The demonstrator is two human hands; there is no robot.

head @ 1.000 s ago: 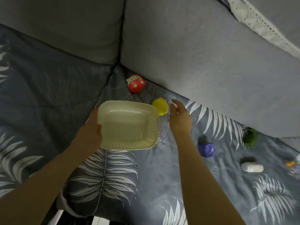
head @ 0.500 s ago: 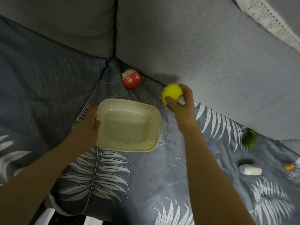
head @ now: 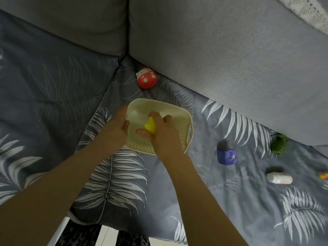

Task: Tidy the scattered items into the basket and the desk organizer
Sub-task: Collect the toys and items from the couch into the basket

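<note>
The left hand grips the left rim of the cream basket, thumb hooked inside. The basket sits on the leaf-print cover. The right hand is inside the basket, fingers closed around the yellow toy. Beyond the basket lies a red strawberry toy. To the right lie a purple box, a green toy and a white bottle.

The cream rectangular plastic basket has a matt finish with fine ribbed walls. The grey-blue cloth sofa cover with white leaf print is soft and matt; the grey sofa back cushions show a coarse woven texture. The red rounded toy with pale spots looks smooth and slightly glossy.
</note>
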